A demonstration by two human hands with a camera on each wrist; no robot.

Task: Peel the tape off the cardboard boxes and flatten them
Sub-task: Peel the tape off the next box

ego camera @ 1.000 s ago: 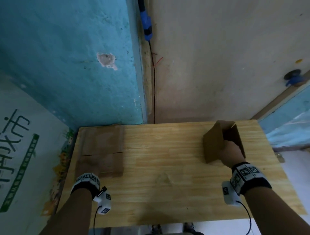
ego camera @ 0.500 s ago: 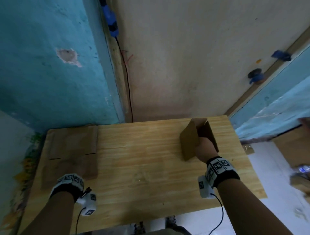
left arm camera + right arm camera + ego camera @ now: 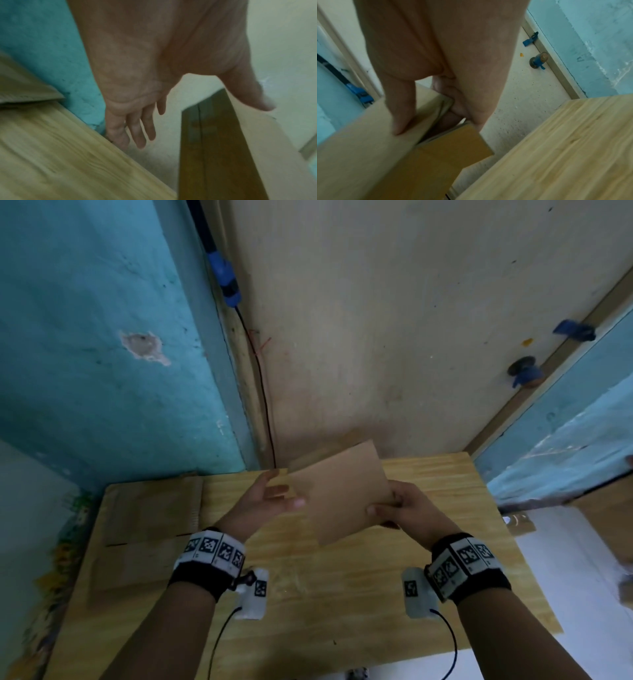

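A small brown cardboard box [image 3: 339, 494] is held up above the wooden table [image 3: 342, 594], tilted, one broad face toward me. My right hand [image 3: 394, 508] grips its right edge, thumb on the near face and fingers curled behind; the right wrist view shows the thumb on the box [image 3: 368, 142] and the fingers [image 3: 453, 97] tucked inside an open flap. My left hand [image 3: 274, 494] is at the box's left edge with straight, spread fingers, thumb just over the near face. In the left wrist view the box [image 3: 214, 148] stands beside my left hand's extended fingers [image 3: 137, 128].
Flattened cardboard pieces [image 3: 147, 529] lie on the table's left part. A teal wall [image 3: 102, 337] and a cream wall [image 3: 376, 320] with a black cable [image 3: 260, 392] stand behind. The table's right edge drops to a white floor [image 3: 565, 559].
My right hand lifted the box off the table's right side and carried it toward the middle. My left hand left the flattened cardboard and came up to the box.
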